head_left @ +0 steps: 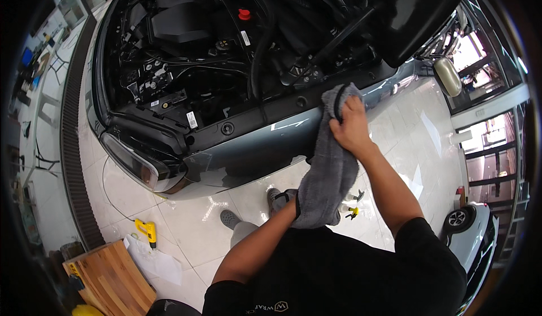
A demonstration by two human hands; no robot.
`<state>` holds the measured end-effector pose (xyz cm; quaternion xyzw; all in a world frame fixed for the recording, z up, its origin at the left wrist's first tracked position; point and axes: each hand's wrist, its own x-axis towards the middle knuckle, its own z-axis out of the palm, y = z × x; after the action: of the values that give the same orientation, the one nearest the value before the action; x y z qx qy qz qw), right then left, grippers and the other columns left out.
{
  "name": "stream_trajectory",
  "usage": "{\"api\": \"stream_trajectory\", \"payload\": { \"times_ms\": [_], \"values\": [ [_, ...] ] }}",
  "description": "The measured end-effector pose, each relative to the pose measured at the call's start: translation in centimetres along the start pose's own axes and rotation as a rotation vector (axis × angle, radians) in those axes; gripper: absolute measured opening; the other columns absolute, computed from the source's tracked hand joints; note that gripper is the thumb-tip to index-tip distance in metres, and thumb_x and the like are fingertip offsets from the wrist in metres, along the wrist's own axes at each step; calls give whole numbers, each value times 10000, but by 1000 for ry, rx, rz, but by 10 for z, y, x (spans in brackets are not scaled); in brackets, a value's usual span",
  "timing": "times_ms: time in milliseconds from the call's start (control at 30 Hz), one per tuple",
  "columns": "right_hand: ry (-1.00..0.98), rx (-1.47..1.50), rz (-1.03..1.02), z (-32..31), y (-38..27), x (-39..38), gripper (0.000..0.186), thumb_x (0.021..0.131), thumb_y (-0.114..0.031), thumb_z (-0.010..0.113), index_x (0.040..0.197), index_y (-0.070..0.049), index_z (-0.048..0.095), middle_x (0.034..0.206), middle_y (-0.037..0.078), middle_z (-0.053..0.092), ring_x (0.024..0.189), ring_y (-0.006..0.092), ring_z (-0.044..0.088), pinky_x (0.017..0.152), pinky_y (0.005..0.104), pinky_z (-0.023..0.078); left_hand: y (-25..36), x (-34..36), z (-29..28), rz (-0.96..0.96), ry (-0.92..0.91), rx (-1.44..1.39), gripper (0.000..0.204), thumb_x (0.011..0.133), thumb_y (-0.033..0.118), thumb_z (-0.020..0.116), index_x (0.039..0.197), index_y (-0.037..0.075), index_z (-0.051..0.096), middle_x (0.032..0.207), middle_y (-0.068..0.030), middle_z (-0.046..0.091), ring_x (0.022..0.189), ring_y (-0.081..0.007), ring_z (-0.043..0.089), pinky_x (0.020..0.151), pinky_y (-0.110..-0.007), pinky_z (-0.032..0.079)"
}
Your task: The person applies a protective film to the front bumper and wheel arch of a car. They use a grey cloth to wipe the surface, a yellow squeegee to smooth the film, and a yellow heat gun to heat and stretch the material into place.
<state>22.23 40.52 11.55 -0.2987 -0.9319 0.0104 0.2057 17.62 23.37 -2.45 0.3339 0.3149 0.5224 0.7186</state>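
A grey microfiber towel [330, 169] with a dark edge hangs lengthwise between my arms. My right hand [353, 127] is closed on its upper end, at the top edge of the car's dark grey front fender [248, 158]. Whether the cloth touches the paint there I cannot tell. At the towel's lower end, close to my body, my left forearm [257, 245] reaches in. The left hand itself is covered by the cloth, so its fingers are hidden. Ahead lies the engine bay [186, 51], with a red cap [244, 14] and the headlight [132, 161] at the left corner.
The raised hood [418, 17] overhangs at upper right. On the tiled floor lie a yellow heat gun [148, 232] with a cord, a white sheet [155, 262] and a wooden board or box [110, 276]. A yellow-headed spray bottle [352, 212] stands beyond the towel. Another car [471, 237] is at right.
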Motion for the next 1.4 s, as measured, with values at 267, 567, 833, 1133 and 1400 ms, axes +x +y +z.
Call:
{"api": "stream_trajectory", "payload": {
  "times_ms": [267,567,833,1133,1400],
  "values": [
    [-21,38,-66,31,-109,4,311,627,-151,703,879,6,610,1037,192,527,1038,383,480,917,492,382,-27,-90,-52,-48,28,37,494,1042,192,431,1475,10,279,1430,-107,416,1268,-203,459,1103,-318,370],
    [-15,180,-224,72,-240,14,266,652,-196,657,857,-27,653,1008,138,551,1009,324,503,951,440,380,-31,-182,-100,-241,90,141,495,1042,195,430,1475,10,278,1432,-107,413,1271,-206,454,1104,-317,367],
    [-22,250,-219,47,-167,14,319,641,-231,727,888,-41,662,1006,114,553,1033,294,507,957,418,379,-19,-146,-83,-264,115,204,496,1042,198,429,1475,10,277,1433,-106,410,1274,-208,450,1105,-317,366],
    [-114,202,-219,1,-12,19,292,686,-228,692,897,-29,661,1036,120,572,1062,295,506,944,425,377,-33,-4,-10,-145,192,139,497,1042,201,427,1475,10,276,1434,-106,406,1278,-210,445,1106,-317,363],
    [-34,93,-202,-18,86,14,298,644,-144,705,889,9,630,1061,151,547,1058,337,494,912,466,382,-38,88,50,-16,191,55,498,1042,204,426,1475,10,276,1436,-105,403,1281,-213,441,1107,-317,361]
  ]
}}
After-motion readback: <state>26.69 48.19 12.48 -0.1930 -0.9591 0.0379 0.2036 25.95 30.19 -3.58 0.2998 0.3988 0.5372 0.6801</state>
